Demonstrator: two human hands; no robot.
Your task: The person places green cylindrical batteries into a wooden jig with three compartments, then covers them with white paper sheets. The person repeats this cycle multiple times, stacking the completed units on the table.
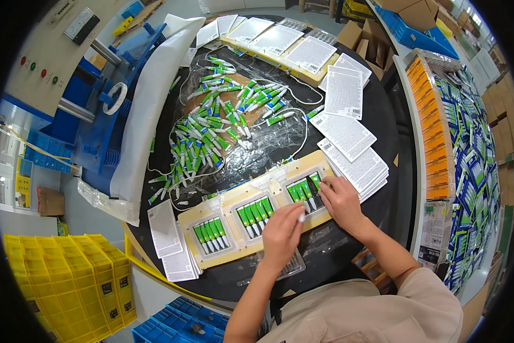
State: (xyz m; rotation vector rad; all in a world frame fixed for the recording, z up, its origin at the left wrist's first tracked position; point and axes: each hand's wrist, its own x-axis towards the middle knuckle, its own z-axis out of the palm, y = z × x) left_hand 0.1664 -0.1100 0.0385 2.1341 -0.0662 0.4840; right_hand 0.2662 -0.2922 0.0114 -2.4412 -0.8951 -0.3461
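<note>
A long cream fixture (268,191) lies across the near side of the round black table, with three clear blister trays set in it. Green tubes with white caps fill the left tray (213,235) and the middle tray (255,216) in rows. Over the right tray's near edge is my left hand (284,228), its fingers closed, with a white tip like a tube's cap showing at them. My right hand (341,201) reaches the right tray from its right side, fingertips bent at a green tube (315,179) there. Its fingers partly hide that tube.
Loose green tubes (202,134) form a pile beyond the fixture. White printed cards (357,166) are stacked on the right; more cards (165,228) lie left. A second fixture (274,54) stands at the far edge. Blue machinery (105,126) is on the left, yellow crates (68,286) below it.
</note>
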